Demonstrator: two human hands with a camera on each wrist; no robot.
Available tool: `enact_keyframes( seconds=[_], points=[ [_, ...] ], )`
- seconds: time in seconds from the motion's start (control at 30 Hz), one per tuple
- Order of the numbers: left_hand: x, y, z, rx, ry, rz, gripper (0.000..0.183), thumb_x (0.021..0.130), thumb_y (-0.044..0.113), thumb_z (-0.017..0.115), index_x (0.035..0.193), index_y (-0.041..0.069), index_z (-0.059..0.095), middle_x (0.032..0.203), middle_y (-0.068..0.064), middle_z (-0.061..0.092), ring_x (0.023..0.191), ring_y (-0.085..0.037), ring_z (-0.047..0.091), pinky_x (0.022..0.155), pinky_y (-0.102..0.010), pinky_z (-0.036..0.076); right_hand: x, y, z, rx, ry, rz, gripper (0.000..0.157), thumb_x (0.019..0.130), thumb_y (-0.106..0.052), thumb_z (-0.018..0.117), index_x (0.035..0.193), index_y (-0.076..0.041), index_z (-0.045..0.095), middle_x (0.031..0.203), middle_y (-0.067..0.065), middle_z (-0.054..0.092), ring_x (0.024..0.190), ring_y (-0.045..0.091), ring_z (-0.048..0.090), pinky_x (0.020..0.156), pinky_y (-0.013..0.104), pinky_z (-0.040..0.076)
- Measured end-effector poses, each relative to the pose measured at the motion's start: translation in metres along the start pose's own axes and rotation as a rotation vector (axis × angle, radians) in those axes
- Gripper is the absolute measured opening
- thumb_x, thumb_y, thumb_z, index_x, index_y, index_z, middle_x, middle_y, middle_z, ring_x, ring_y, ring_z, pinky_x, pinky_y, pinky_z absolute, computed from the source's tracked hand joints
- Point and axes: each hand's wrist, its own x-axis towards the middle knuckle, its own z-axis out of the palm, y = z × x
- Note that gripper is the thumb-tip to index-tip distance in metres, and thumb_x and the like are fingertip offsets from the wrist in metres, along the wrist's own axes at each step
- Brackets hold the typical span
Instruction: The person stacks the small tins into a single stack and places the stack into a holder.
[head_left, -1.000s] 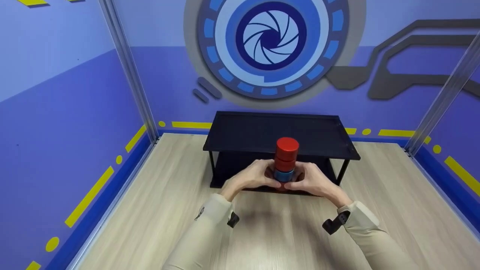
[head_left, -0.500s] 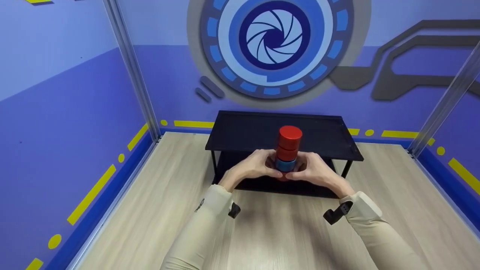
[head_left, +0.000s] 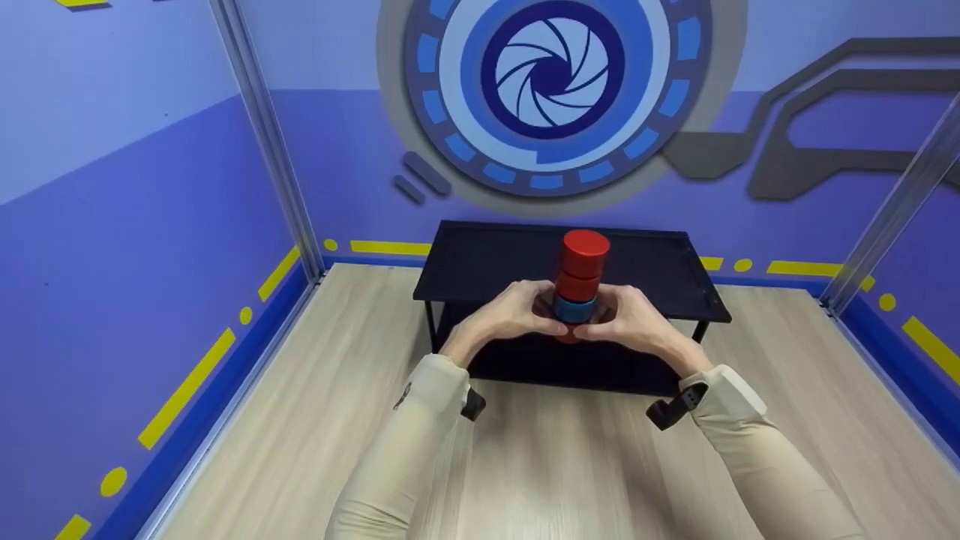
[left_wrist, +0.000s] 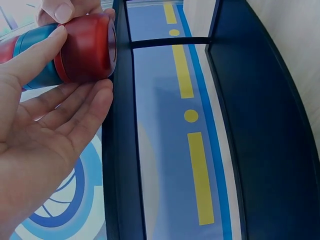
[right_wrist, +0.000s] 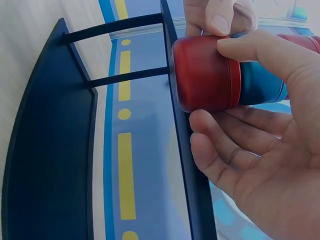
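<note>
In the head view, a stack of small round tins [head_left: 583, 255] stands upright between my hands, over the front of a black two-tier rack. Red tins are on top, a blue tin [head_left: 574, 309] below them, and a red tin [right_wrist: 205, 74] at the bottom. My left hand [head_left: 517, 311] grips the stack's lower part from the left, thumb in front. From the right, my right hand [head_left: 634, 322] holds it likewise, thumb across the bottom red tin. In both wrist views that tin's base lies right at the edge of the rack's upper shelf [left_wrist: 120, 150].
The rack's upper shelf [head_left: 495, 255] has a low raised rim, and thin posts join it to a lower shelf [head_left: 570, 367]. Both stand on a light wooden table [head_left: 360, 322]. Behind is a patterned blue wall [head_left: 337, 165], with side walls left and right.
Both hands have lifted the stack of tins up and forward, from before the lower shelf to the level of the upper shelf's front edge. Their grip looks the same.
</note>
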Motion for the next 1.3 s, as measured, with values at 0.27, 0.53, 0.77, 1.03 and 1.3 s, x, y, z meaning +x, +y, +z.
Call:
enact_keyframes(
  seconds=[0.27,0.53,0.77,1.03,1.3],
  points=[
    [0.009,0.002,-0.009,-0.008,0.023,0.0,0.048,0.083,0.023,0.075,0.126,0.009,0.058,0.109,-0.006,0.068,0.096,-0.014,0.065,0.087,-0.026,0.053,0.011,-0.003,-0.01,0.036,0.004,0.028,0.048,0.077,-0.008,0.078,0.121,0.001,0.062,0.094,0.019,0.071,0.077,0.022,0.065,0.066,0.021,0.051],
    [0.019,0.0,-0.016,-0.036,0.047,-0.002,0.049,0.084,0.023,0.075,0.128,0.009,0.057,0.111,-0.008,0.068,0.099,-0.017,0.065,0.089,-0.029,0.053,0.032,0.03,-0.01,0.065,0.036,0.029,0.052,0.077,-0.012,0.079,0.125,-0.001,0.06,0.102,0.019,0.071,0.082,0.023,0.067,0.068,0.021,0.052],
    [0.03,-0.004,-0.017,-0.095,0.073,-0.018,0.05,0.085,0.021,0.074,0.13,0.008,0.056,0.113,-0.01,0.068,0.101,-0.019,0.065,0.09,-0.032,0.053,0.044,0.045,-0.014,0.077,0.052,0.046,0.052,0.076,-0.018,0.081,0.124,-0.008,0.062,0.1,0.014,0.072,0.081,0.018,0.067,0.069,0.024,0.054],
    [0.04,-0.007,-0.015,-0.1,0.141,-0.02,0.049,0.087,0.018,0.071,0.132,0.006,0.056,0.117,-0.012,0.067,0.105,-0.02,0.065,0.092,-0.032,0.052,0.055,0.05,-0.018,0.049,0.077,0.071,0.052,0.076,-0.021,0.08,0.123,-0.007,0.062,0.103,0.015,0.071,0.083,0.017,0.067,0.07,0.024,0.052],
    [0.046,-0.01,-0.009,-0.11,0.203,-0.066,0.052,0.088,0.015,0.07,0.136,0.005,0.052,0.121,-0.012,0.066,0.109,-0.021,0.064,0.095,-0.033,0.051,0.061,0.053,-0.015,0.081,0.097,0.097,0.053,0.077,-0.017,0.079,0.125,-0.003,0.061,0.108,0.019,0.07,0.088,0.02,0.068,0.072,0.02,0.051]
  ],
)
